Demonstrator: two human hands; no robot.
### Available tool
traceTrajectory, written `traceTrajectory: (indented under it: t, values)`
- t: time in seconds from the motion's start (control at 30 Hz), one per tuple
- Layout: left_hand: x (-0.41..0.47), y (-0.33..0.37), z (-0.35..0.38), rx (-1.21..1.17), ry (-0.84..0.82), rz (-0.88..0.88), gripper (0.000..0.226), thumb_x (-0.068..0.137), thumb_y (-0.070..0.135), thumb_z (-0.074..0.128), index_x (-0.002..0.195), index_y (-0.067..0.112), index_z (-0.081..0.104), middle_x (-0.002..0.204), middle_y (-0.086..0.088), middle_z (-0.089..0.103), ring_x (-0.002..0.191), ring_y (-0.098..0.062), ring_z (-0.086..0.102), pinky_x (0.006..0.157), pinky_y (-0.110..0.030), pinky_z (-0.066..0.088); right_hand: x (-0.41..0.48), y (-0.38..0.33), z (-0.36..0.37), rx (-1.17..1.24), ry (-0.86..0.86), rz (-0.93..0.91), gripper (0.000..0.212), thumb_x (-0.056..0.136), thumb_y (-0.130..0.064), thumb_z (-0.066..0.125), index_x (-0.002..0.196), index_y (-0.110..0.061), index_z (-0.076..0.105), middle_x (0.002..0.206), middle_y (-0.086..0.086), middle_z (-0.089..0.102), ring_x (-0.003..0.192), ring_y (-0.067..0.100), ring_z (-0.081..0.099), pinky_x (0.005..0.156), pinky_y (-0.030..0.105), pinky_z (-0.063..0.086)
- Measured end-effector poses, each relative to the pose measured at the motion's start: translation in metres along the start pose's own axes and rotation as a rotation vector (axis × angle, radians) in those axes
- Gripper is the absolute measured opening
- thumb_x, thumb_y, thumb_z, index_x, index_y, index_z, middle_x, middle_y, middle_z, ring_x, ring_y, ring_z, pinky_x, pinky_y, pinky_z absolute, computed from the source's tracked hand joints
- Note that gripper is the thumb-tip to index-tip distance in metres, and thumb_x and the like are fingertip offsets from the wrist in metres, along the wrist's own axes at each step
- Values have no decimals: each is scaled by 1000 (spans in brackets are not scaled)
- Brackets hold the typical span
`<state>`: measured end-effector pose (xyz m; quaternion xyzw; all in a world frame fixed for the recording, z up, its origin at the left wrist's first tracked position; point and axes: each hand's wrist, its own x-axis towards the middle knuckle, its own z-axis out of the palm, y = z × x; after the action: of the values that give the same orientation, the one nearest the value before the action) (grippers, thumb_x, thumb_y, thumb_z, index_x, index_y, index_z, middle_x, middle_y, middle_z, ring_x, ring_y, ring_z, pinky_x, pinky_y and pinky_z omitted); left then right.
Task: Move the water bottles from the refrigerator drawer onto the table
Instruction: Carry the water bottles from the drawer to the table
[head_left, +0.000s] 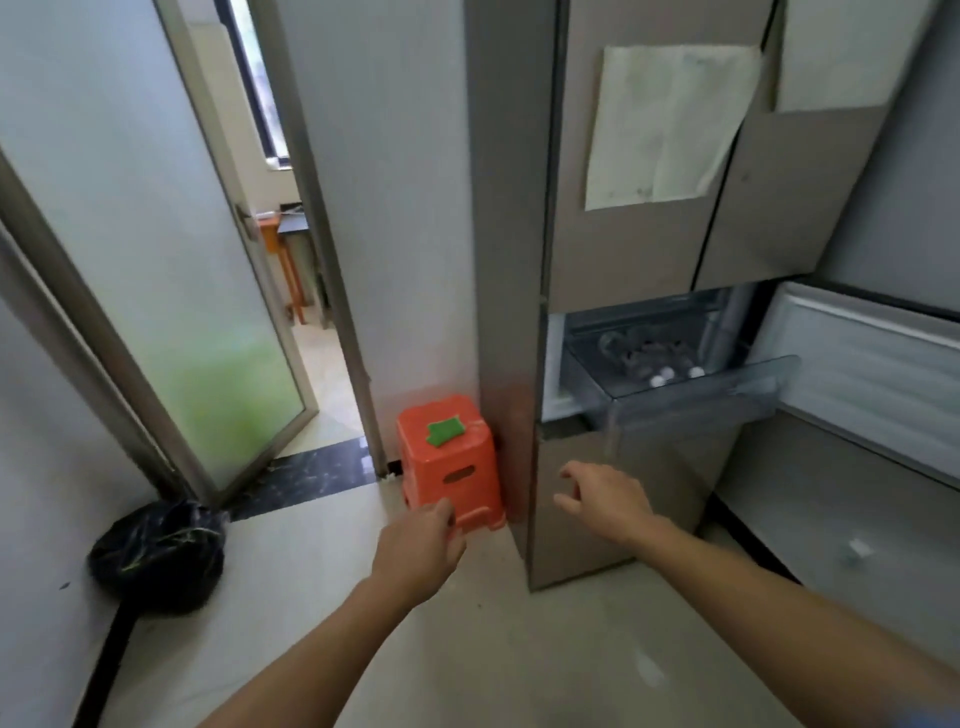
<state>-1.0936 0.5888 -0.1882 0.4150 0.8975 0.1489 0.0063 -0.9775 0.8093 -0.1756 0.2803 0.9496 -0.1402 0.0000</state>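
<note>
Bottles (661, 362) lie in the pulled-out drawer (706, 402) at two o'clock, exposed for lifting; left hand (422, 540) and right hand (605, 499) reach toward it empty, fingers loosely curled, likely readying a grasp.

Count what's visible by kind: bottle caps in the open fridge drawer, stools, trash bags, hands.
White bottle caps in the clear plastic refrigerator drawer: 3
Orange plastic stool: 1
Black trash bag: 1
Left hand, right hand: 2
Total: 7
</note>
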Motion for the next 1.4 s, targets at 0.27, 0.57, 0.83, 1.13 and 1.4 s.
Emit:
traceTrajectory:
  t: [0.27, 0.57, 0.83, 1.13, 1.4]
  values:
    - [154, 94, 48, -56, -145, 299, 18, 89, 37, 47, 93, 20, 52, 98, 0, 65, 90, -25, 63, 70, -37, 49, 29, 145, -36, 69, 103, 364, 45, 90, -49, 56, 127, -24, 56, 110, 2, 68, 100, 24, 64, 80, 33, 50]
    - [285, 198, 117, -142, -165, 422, 16, 93, 34, 48, 97, 20, 55, 100, 1, 64, 87, -18, 61, 68, -30, 42, 102, 288, -62, 129, 137, 473, 42, 91, -44, 58, 126, -21, 56, 109, 3, 68, 98, 24, 64, 75, 31, 48]
    - [374, 257, 169, -81, -116, 330, 21, 92, 33, 48, 102, 17, 58, 105, -2, 58, 98, -21, 54, 82, -35, 47, 219, 382, -100, 158, 186, 374, 41, 91, -35, 57, 128, -18, 57, 106, 5, 69, 97, 24, 63, 78, 35, 52]
    - [421, 263, 197, -275, -230, 115, 25, 94, 40, 47, 91, 17, 57, 86, -5, 68, 81, -22, 63, 68, -35, 48, 354, 424, -99, 197, -17, 384, 40, 93, -42, 55, 118, -11, 60, 116, 14, 65, 102, 33, 62, 79, 36, 51]
    - [451, 258, 226, -453, -500, -117, 16, 86, 37, 54, 76, 24, 57, 79, 2, 64, 86, -18, 64, 75, -31, 49, 437, 461, -56, 715, -254, 697, 31, 92, -28, 63, 115, -10, 58, 92, 12, 58, 77, 27, 55, 60, 31, 45]
